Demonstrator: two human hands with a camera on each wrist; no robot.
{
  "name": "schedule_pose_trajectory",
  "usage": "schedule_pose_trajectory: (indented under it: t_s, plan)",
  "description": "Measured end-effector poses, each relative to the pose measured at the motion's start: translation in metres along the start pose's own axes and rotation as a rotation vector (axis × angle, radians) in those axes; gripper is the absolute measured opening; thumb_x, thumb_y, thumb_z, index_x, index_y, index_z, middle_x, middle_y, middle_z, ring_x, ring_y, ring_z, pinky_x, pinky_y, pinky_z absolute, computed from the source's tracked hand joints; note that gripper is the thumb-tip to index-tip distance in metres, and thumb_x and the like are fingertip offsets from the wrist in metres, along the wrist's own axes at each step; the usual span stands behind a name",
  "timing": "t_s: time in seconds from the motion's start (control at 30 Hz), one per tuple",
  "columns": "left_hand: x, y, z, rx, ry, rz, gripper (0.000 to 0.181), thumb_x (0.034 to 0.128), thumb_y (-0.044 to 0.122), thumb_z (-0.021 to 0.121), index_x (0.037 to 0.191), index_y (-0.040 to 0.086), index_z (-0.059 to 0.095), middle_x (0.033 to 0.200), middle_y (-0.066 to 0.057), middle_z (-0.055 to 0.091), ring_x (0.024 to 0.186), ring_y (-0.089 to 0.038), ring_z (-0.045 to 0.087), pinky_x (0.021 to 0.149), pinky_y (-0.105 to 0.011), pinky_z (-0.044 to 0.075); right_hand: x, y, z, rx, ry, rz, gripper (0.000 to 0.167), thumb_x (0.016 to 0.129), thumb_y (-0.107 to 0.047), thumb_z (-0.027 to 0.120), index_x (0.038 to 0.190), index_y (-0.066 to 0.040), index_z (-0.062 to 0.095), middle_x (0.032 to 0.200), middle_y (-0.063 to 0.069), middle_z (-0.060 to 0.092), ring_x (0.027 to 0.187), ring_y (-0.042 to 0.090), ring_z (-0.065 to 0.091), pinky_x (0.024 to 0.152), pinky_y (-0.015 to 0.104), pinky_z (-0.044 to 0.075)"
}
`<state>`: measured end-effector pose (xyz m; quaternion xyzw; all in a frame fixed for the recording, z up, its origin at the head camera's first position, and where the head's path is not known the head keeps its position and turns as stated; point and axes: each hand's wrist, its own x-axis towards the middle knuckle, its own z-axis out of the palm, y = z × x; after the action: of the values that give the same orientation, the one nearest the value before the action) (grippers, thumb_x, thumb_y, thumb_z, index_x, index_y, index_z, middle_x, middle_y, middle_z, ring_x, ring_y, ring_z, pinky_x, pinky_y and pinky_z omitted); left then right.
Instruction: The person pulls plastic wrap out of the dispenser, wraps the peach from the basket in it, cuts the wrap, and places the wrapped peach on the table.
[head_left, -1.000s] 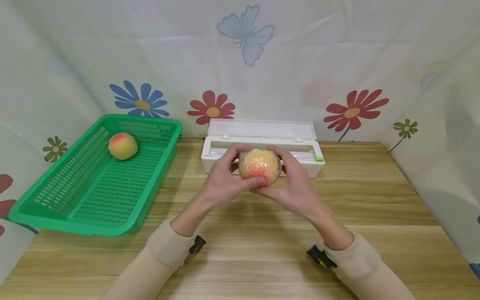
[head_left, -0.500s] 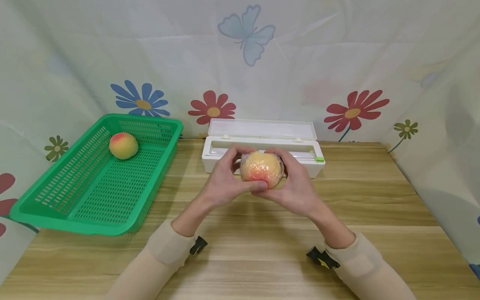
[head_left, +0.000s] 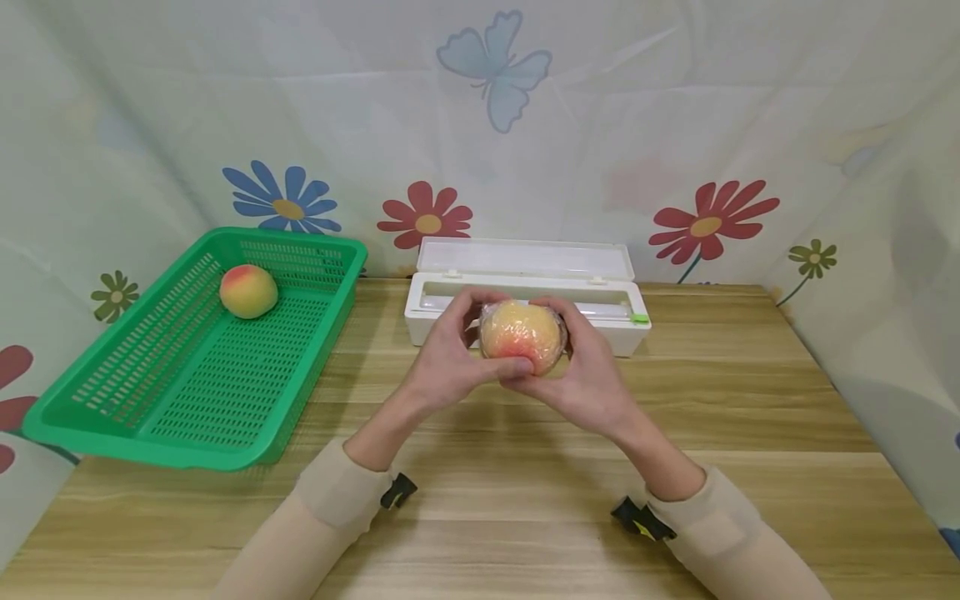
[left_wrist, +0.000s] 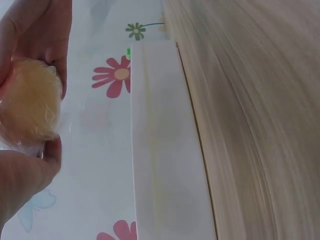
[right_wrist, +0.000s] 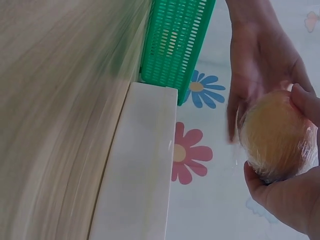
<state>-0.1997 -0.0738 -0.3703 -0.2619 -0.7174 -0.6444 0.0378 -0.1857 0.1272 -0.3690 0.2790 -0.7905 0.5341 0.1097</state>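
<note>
A peach wrapped in clear cling film (head_left: 522, 333) is held up above the wooden table, in front of a white box. My left hand (head_left: 452, 354) grips its left side, thumb across the lower front. From the right, my right hand (head_left: 588, 371) holds it too, its thumb beneath the fruit near the left thumb. In the left wrist view the wrapped peach (left_wrist: 31, 105) sits between both hands, with film bunched at its edge. The right wrist view shows shiny, creased film over the peach (right_wrist: 277, 135). Fingertips behind the fruit are partly hidden in the head view.
Behind the hands stands the white cling film box (head_left: 438, 327), its clear lid (head_left: 525, 258) raised, a roll inside and a green slider (head_left: 639, 318) at the right. A green basket (head_left: 273, 446) on the left holds an unwrapped peach (head_left: 249, 292). Flowered cloth hangs behind the table.
Both hands keep their hold on the wrapped peach, which has shifted only very slightly. Basket, second peach and box have not moved.
</note>
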Motion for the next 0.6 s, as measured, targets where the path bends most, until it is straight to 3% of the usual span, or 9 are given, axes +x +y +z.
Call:
schedule_pose_trajectory:
  t_s: [0.3,0.5,0.6]
  plan:
    - [0.0004,-0.0001,-0.0006,-0.054,-0.009,-0.029,0.067,0.0806,0.006,0.087,0.135,0.013,0.05,0.127,-0.007,0.055,0.11,-0.026,0.058,0.095,-0.042,0.051,-0.0015,-0.0015,0.0019,-0.013,0.014,0.025,0.082,0.071,-0.01,0.095,0.139,-0.006,0.049,0.126,0.006,0.06,0.11,0.019,0.059,0.091,0.03,0.05]
    - [0.0008,-0.0018,-0.0006,-0.118,0.007,-0.079,0.058,0.0834,0.009,0.084,0.13,0.011,0.05,0.127,-0.011,0.051,0.103,-0.031,0.063,0.084,-0.039,0.057,-0.0016,-0.0034,0.0011,-0.023,-0.048,0.095,0.097,0.077,-0.02,0.094,0.154,-0.008,0.036,0.133,0.007,0.057,0.117,0.022,0.058,0.1,0.042,0.049]
    - [0.0001,-0.0018,-0.0002,-0.117,0.027,-0.124,0.057,0.0858,0.016,0.083,0.129,0.011,0.047,0.127,-0.011,0.05,0.104,-0.031,0.063,0.083,-0.037,0.057,-0.0022,-0.0042,0.001,-0.093,-0.048,0.064,0.103,0.078,-0.026,0.093,0.158,-0.009,0.03,0.144,0.008,0.049,0.127,0.022,0.051,0.104,0.048,0.046]
